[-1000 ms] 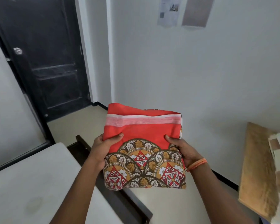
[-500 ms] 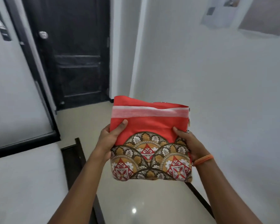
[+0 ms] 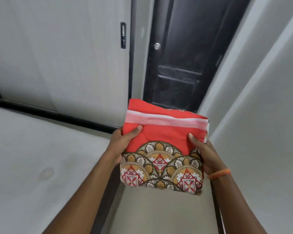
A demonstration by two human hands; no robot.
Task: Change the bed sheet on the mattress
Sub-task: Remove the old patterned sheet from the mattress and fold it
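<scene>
A bare mattress [image 3: 41, 166] had swung into view at left since a moment earlier, suggesting the person had turned toward the bed, while the left hand [image 3: 123, 142] and right hand [image 3: 205, 154] each gripped a side of the folded red patterned sheet [image 3: 162, 149], held above the floor, not yet unfolded.

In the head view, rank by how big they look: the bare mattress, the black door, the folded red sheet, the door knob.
1. mattress, nearest the camera, so unsure against the door
2. black door
3. folded red sheet
4. door knob
</scene>
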